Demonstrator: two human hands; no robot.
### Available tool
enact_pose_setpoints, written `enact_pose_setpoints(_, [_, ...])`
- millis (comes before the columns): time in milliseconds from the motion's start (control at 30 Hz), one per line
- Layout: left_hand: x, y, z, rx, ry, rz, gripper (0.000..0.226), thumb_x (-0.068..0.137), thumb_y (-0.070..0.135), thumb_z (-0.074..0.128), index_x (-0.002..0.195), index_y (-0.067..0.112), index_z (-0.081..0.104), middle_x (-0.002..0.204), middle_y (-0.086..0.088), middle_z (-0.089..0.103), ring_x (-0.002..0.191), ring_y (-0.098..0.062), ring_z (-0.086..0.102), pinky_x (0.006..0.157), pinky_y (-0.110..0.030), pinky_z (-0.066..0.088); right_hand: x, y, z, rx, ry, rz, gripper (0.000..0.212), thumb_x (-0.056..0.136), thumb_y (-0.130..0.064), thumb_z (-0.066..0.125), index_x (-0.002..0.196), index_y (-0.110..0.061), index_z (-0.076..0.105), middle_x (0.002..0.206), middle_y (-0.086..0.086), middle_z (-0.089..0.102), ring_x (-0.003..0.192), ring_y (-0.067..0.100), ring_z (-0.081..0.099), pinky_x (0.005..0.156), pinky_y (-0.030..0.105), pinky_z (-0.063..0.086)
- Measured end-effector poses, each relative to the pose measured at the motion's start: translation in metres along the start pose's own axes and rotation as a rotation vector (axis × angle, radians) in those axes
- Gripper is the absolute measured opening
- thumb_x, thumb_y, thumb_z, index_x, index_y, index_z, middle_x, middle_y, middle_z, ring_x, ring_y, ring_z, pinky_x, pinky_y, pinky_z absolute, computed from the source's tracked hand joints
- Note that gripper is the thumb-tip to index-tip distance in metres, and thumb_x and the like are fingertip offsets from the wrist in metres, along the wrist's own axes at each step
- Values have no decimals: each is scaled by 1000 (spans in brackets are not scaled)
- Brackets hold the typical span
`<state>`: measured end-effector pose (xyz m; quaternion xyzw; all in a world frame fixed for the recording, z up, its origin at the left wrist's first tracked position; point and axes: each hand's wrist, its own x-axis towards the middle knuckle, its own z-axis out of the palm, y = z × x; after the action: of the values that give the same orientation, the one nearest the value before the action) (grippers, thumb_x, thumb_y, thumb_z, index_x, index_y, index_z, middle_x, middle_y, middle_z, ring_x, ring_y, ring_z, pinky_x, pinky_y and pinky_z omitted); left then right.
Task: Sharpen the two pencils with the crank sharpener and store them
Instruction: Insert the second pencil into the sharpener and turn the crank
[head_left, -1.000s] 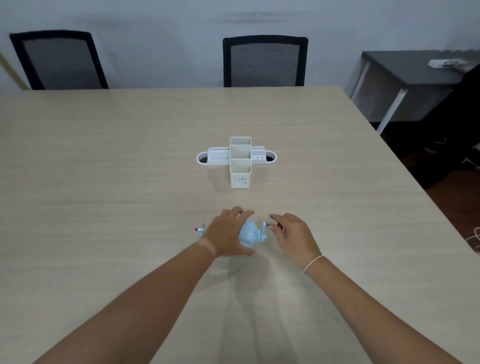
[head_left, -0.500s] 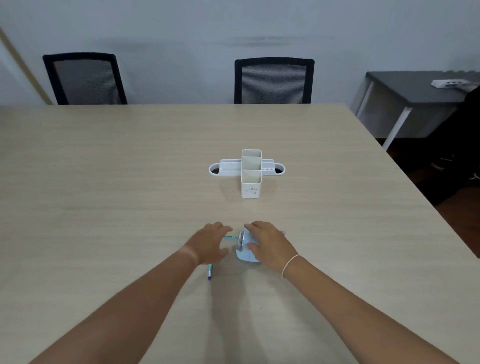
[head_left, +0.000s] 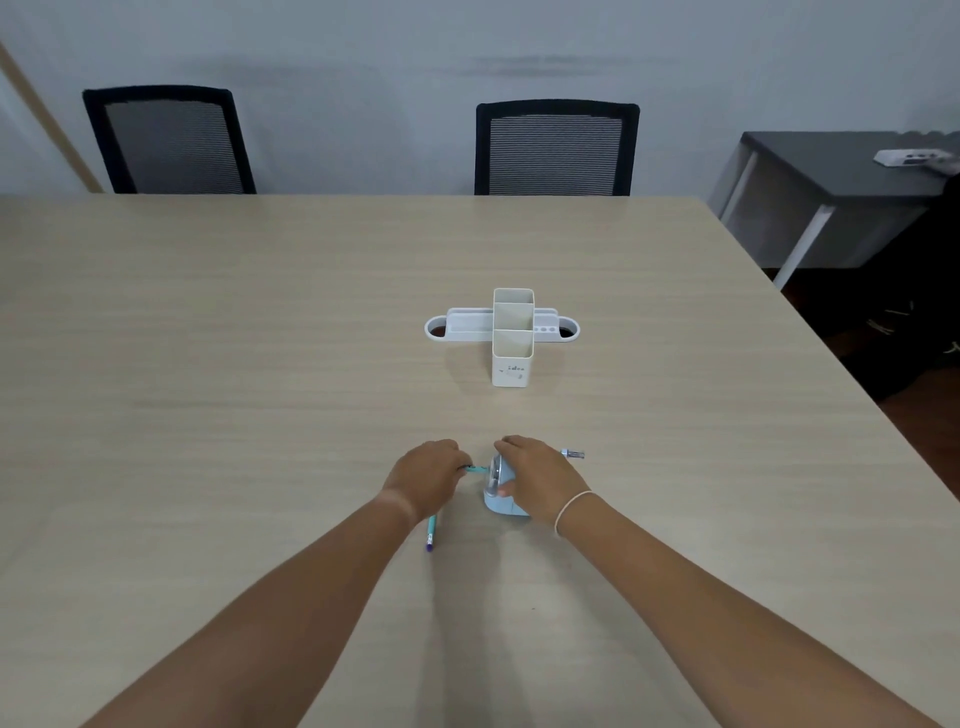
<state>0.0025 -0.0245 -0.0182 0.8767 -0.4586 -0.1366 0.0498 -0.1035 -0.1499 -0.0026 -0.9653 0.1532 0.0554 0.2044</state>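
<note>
Covering most of the blue crank sharpener at lower centre of the bench, the right hand curls over its body; only the crank tip shows. Left hand pinches a teal pencil, mostly hidden, lying left-to-right toward the sharpener's face. Second pencil, half under the left wrist, lies near-vertical in frame, purple end lowest. White organizer stands at centre frame.
</note>
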Motion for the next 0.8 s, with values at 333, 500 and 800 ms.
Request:
enact_pose_setpoints(333, [-4,-23,-6,67,-20,57,31,98,16,37,116,14,62,109,-9,60,103,-27,57,83,-37,46,-1,0,-2,-3,-4,9,47,81,-7,63,126,-5,46,133,8,50,123,26,46,98,33,41])
enact_pose_setpoints(500, [-23,-72,-16,95,-19,-59,29,97,17,39,112,13,63,109,-11,60,105,-27,57,84,-37,44,-2,1,-2,29,-15,13,52,83,-7,63,130,-7,43,138,7,46,127,24,42,102,32,38])
enact_pose_setpoints(800, [-42,-77,-6,-182,37,-334,25,93,14,48,100,5,70,84,-11,53,88,-30,58,72,-30,40,0,2,-1,13,-4,-4,46,80,-9,65,123,-5,49,129,7,53,121,25,48,96,34,42])
